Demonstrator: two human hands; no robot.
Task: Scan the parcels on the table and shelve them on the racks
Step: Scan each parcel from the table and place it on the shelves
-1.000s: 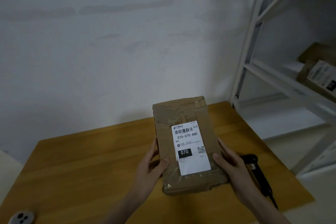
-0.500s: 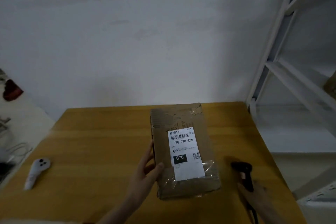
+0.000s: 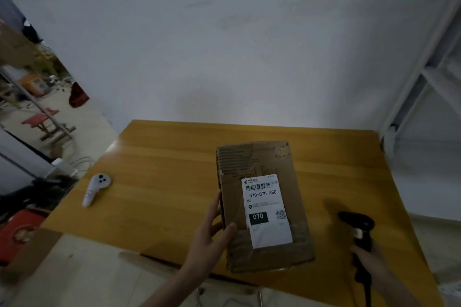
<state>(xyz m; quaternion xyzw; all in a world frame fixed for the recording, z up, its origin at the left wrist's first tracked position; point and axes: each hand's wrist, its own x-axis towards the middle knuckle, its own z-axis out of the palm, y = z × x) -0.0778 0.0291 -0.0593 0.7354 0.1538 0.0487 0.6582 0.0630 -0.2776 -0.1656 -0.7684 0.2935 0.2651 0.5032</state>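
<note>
Controller (image 3: 96,188): white, lying flat near the left edge of the wooden table (image 3: 162,177), well apart from the parcel. Left hand (image 3: 212,234): fingers along the parcel's left side, thumb curled onto its top face, holding it. Parcel (image 3: 264,204): 1 brown cardboard box, resting flat on the table near the front edge; white label (image 3: 265,209) on top reads 070-070-A80 and 070. Scanner (image 3: 358,232): black, upright just right of the parcel, not touching it. Right hand (image 3: 369,263): fingers wrapped round the scanner's handle. Rack (image 3: 424,77): white, at far right.
</note>
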